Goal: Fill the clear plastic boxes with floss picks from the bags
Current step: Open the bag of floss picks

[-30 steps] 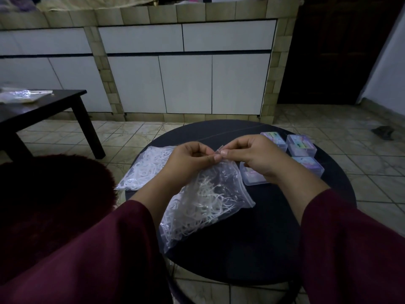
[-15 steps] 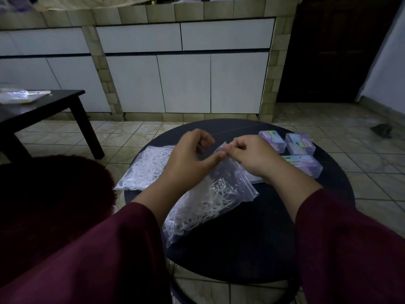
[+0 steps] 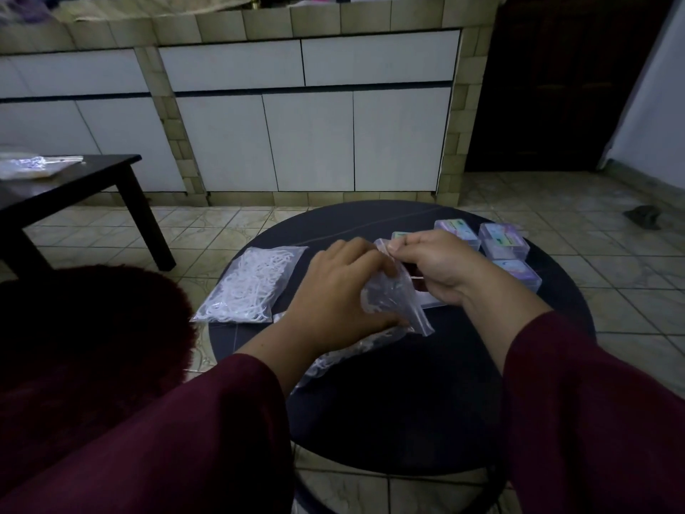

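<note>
At the centre of the frame, on the near half of the round black table (image 3: 426, 402), both hands work at a clear zip-top plastic bag of white floss picks (image 3: 385, 302). The left hand (image 3: 333, 291) has its fingers curled down at the bag's mouth, seemingly reaching into it, though I cannot tell whether they have hold of any picks. The right hand (image 3: 433, 268) pinches the bag's upper edge between thumb and fingertips, holding the mouth up and open. The bag's lower part trails toward the bottom of the frame under the left wrist, and picks show through the film. Left of centre, a second clear bag packed with white floss picks (image 3: 248, 287) lies flat and looks sealed. Beyond the hands, right of centre, a cluster of small clear plastic boxes with pastel labels (image 3: 500, 243) stands close together; whether any holds picks is too dim to make out, and their lids appear to be on. By my judgement the task is near its start: one bag is opened, and no box is visibly filled. At the far left edge, another clear bag (image 3: 33, 166) rests on a dark side table (image 3: 92, 176).
</note>
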